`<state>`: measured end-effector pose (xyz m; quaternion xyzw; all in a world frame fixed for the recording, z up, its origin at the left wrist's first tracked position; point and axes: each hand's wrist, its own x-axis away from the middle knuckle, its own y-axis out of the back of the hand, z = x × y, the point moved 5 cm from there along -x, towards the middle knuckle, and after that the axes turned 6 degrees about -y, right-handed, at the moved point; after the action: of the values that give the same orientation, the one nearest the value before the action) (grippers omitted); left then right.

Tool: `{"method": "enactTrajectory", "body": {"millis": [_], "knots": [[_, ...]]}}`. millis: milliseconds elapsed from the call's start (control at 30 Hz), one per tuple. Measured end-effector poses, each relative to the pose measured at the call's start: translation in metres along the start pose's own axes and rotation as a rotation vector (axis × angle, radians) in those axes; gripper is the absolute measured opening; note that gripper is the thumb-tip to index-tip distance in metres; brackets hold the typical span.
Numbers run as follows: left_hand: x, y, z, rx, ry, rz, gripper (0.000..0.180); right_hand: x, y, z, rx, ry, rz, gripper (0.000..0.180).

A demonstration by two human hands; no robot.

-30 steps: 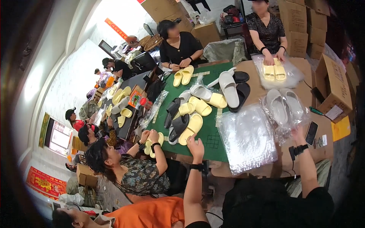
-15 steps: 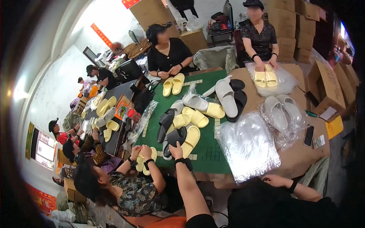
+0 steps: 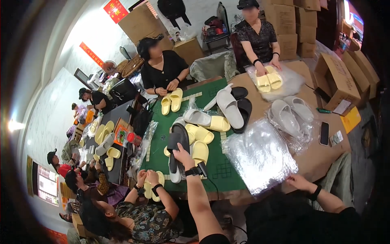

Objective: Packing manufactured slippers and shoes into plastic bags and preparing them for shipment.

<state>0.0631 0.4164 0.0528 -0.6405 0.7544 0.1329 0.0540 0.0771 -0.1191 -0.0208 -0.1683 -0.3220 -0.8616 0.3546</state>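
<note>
My left hand (image 3: 183, 156) reaches out over the green table mat and is closed on a black slide slipper (image 3: 177, 136). That slipper is held above a pile of slippers, with grey ones partly hidden under it. Beside it lie yellow slippers (image 3: 200, 152). My right hand (image 3: 300, 183) is at the near right corner of a stack of clear plastic bags (image 3: 260, 156), fingers stretched out and touching the edge. Grey slippers (image 3: 197, 117) and a larger grey slipper (image 3: 229, 107) lie farther off, the latter next to black ones (image 3: 243, 114).
Grey slippers in clear bags (image 3: 286, 118) and a phone (image 3: 324, 133) lie at the right, near an open carton (image 3: 337, 81). Co-workers sit at the left and across, one handling yellow slippers (image 3: 269, 79) on plastic. A second table (image 3: 118, 162) stands at the left.
The view has swung to the right. My left hand has closed on the black slipper and turned it upright. My right hand has moved up to the corner of the bag stack.
</note>
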Motion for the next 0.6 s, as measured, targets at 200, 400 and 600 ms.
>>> {"method": "enactTrajectory", "body": {"millis": [200, 400, 600], "knots": [[0.096, -0.037, -0.089, 0.41, -0.131, 0.275, 0.023, -0.024, 0.008, 0.026, -0.123, 0.193, -0.038, 0.041], [0.244, -0.04, -0.146, 0.817, 0.364, 0.585, 0.012, -0.03, 0.007, 0.14, -0.206, 0.59, 0.021, 0.083], [0.306, -0.024, -0.144, 1.03, 0.443, 0.691, 0.019, -0.009, -0.006, 0.146, -0.566, 0.577, 0.126, 0.079]]}}
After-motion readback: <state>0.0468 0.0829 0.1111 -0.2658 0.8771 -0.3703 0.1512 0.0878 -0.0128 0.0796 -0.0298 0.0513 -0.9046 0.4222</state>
